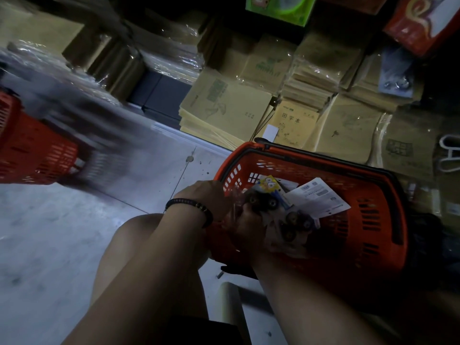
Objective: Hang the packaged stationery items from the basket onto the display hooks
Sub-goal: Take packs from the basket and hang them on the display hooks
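Observation:
A red plastic basket [373,195] stands on the floor at the right, holding several packaged stationery items [293,215]: blister cards with dark round pieces, a yellow cartoon card [270,185] and a white card showing its printed back [318,195]. My left hand [206,197], with a dark bead bracelet on the wrist, reaches over the basket's near rim and touches the clear plastic of a package. My right hand [249,225] is inside the basket, its fingers curled round a blister pack with dark round pieces. No display hooks are in view.
A second red basket [32,145] lies at the left, blurred. Stacks of wrapped tan exercise books [224,105] fill the low shelf behind. A red box [423,23] and a green box [281,6] sit above. My bare knee [134,235] is below the hands.

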A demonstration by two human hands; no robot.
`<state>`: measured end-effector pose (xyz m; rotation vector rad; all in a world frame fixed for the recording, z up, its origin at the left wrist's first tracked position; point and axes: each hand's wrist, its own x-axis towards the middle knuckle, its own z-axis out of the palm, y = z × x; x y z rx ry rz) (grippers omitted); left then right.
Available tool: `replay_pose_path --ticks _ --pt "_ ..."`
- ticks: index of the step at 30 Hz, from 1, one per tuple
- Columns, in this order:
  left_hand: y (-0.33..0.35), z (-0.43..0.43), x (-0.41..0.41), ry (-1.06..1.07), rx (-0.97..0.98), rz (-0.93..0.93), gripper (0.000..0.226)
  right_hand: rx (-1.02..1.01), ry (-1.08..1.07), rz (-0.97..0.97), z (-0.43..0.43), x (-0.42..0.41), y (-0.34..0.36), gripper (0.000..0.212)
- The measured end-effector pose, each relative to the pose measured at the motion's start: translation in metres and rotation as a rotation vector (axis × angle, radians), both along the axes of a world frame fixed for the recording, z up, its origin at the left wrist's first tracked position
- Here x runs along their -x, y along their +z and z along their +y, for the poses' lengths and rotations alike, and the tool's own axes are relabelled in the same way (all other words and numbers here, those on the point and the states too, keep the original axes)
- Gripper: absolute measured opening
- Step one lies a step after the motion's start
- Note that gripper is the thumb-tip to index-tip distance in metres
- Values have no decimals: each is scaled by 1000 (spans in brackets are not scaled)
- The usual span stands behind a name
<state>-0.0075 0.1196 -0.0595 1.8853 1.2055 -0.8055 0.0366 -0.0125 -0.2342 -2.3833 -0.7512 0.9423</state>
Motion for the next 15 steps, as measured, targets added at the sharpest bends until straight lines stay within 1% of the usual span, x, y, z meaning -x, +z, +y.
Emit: replay_pose_path --ticks 1,2,3,7,10,13,15 --pt "-5 3 2 8 8 -23 45 -28 -24 3 1 0 -9 41" --pt "-5 4 3 -4 9 -13 45 10 -22 -13 1 1 -6 38" --pt "-9 5 5 -18 2 -10 45 26 -38 23 1 -1 -6 38" --pt "-15 9 4 -18 -3 -29 47 -27 -56 78 -6 -7 0 30" --pt "-17 11 3 -29 -26 -30 47 -40 -131 96 -11 -18 4 20" --pt "-19 12 2 -23 -23 -29 47 -59 -262 193 -13 -38 27 31" --pt "-15 12 1 -18 -22 -37 45 -93 -324 200 -20 -50 42 26"
